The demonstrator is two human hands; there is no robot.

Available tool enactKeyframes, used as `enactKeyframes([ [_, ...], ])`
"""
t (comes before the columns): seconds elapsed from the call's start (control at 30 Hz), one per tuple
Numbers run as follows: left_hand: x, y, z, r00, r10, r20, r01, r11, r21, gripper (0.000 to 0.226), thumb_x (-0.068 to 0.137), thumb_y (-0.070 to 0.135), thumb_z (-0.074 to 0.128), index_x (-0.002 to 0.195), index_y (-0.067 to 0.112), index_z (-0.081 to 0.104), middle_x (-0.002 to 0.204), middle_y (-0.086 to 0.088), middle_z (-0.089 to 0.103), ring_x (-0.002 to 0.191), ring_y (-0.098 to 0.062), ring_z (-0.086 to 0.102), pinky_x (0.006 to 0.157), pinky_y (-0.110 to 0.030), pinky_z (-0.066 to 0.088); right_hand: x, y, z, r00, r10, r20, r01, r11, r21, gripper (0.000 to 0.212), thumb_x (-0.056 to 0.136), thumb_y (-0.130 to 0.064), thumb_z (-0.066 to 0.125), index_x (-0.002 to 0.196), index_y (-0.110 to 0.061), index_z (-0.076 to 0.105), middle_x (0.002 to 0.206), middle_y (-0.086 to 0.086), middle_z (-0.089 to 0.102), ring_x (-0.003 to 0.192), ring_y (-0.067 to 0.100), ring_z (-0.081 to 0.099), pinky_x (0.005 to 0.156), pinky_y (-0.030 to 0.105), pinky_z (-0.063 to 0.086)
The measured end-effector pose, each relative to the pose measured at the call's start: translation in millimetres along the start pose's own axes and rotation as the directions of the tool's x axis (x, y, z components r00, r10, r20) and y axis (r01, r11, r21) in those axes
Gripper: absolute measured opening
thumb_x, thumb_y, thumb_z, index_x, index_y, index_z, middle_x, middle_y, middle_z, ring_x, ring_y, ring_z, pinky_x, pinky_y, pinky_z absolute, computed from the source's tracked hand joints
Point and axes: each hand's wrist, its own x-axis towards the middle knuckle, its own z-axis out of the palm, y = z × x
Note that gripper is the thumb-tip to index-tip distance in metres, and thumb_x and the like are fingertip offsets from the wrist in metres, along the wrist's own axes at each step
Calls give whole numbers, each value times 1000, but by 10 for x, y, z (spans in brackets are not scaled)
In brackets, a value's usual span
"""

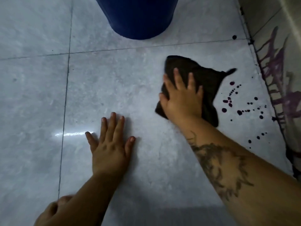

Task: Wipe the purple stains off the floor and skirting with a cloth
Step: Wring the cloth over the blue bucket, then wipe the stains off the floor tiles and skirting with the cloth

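Right hand (180,98) flat on the dark cloth (200,88), fingers spread, palm pressing it onto the tiled floor (114,79); thumb wraps the cloth's left edge, so it's a press more than a pinch; cloth is crumpled, one corner pointing right toward the wall; forearm carries a dark tattoo (218,167).

Left hand (110,144) empty, fingers splayed, palm down on the floor, well left of the cloth and nearer the camera; looks like a support hand.

Purple stains on floor (239,110): scatter of small dark drops just right of the cloth, not touching it, running along the wall side; a few more lower down near the skirting, one lone spot higher up near the grout line.

Skirting (280,82) along the right edge; heavy purple streaks and drips (275,69) on it, unwiped; dark line at the floor joint.

Blue bucket (136,17) at top centre, standing on the floor, well apart from both hands; only its lower part in view.

Bright glare patch on the tile beside the left hand's little finger.
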Motion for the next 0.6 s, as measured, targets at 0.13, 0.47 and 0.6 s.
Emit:
enactKeyframes([
  [0.13, -6, -34, 91, 997, 2, -80, -7, 998, -59, 65, 96, 57, 14, 152, 30, -2, 162, 11, -4, 148, -6, -14, 120, -45, -13, -794, 235, 63, 987, 128, -94, -133, 990, -43, 62, 91, -51, 39, 150, -34, 26, 163, -2, 17, 147, 38, 16, 112, 64, 24],
  [0.47, -26, -44, 83, 989, 11, -148, -28, 993, -114, 72, 94, 58, 20, 155, 22, 10, 164, -1, 12, 150, -14, 3, 121, -49, -4, -327, -124, 87, 959, -284, -10, 284, 958, 36, 62, 94, -48, 39, 152, -38, 18, 162, -17, 12, 150, 25, 11, 115, 60, 17],
  [0.6, -230, 279, 132, 993, 71, -99, -76, 996, -49, 73, 92, 57, 24, 154, 19, 21, 161, -4, 24, 150, -20, 13, 113, -65, -10, -1410, 468, 143, 987, 55, -153, -43, 996, 77, 63, 89, -46, 44, 149, -31, 30, 162, -9, 21, 147, 27, 24, 113, 55, 27],
])
